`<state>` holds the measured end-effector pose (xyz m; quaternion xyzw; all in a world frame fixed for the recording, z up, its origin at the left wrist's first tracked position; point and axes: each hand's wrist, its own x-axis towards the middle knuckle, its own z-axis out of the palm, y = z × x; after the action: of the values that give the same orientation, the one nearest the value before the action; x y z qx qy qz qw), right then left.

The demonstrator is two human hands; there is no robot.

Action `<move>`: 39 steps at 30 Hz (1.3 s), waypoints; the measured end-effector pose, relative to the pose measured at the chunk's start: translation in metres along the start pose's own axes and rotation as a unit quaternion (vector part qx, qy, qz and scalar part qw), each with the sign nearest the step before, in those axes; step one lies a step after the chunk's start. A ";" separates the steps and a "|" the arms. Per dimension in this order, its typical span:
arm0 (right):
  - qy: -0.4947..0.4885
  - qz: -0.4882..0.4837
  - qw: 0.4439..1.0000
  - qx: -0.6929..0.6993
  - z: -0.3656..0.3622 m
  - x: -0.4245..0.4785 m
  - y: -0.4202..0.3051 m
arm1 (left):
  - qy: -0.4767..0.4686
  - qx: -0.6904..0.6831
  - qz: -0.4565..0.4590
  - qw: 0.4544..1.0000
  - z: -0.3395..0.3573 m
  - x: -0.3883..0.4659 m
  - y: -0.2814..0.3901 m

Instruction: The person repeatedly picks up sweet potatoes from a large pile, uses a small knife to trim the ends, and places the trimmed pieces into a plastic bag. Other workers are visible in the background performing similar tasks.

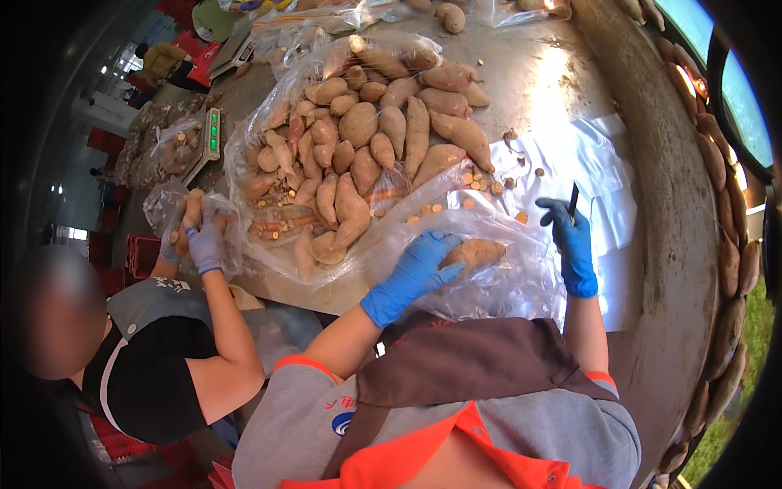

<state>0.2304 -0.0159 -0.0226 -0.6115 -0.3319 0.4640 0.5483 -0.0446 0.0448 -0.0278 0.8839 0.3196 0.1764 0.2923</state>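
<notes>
My left hand (427, 263), in a blue glove, grips the left end of a sweet potato (478, 253) over a clear plastic bag (519, 287). To the right, my right hand (569, 238), also blue-gloved with dark, soiled fingertips, is closed on a small dark-bladed knife (573, 198) that points away from me. A large heap of sweet potatoes (360, 128) lies beyond on a clear plastic sheet (391, 229). Small cut-off ends (479, 182) of sweet potato are scattered between the heap and my hands.
At my left a co-worker's gloved hands (204, 238) hold sweet potatoes in a clear bag. A scale (209, 137) with a green display stands beyond them. The metal table (513, 55) carries a white plastic sheet (611, 269) at right. More sweet potatoes (730, 263) line the right edge.
</notes>
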 end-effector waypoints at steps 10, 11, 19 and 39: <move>-0.053 -0.118 0.944 -0.302 0.093 0.170 0.022 | -0.008 -0.344 -0.121 0.931 -0.036 -0.012 0.013; -0.064 -0.107 0.930 -0.344 0.097 0.180 0.026 | 0.004 -0.385 -0.126 0.914 -0.041 -0.013 0.012; -0.147 0.014 0.989 0.017 0.094 0.158 0.006 | 0.204 -0.621 -0.184 0.734 -0.071 0.009 -0.022; -0.102 -0.407 0.839 -0.346 0.099 0.057 -0.052 | 0.133 -0.404 -0.114 0.898 -0.036 0.067 -0.008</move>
<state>0.1630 0.0816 0.0200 -0.5206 -0.7439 0.1142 0.4033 -0.0172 0.1085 0.0031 0.6157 0.3559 0.3718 0.5967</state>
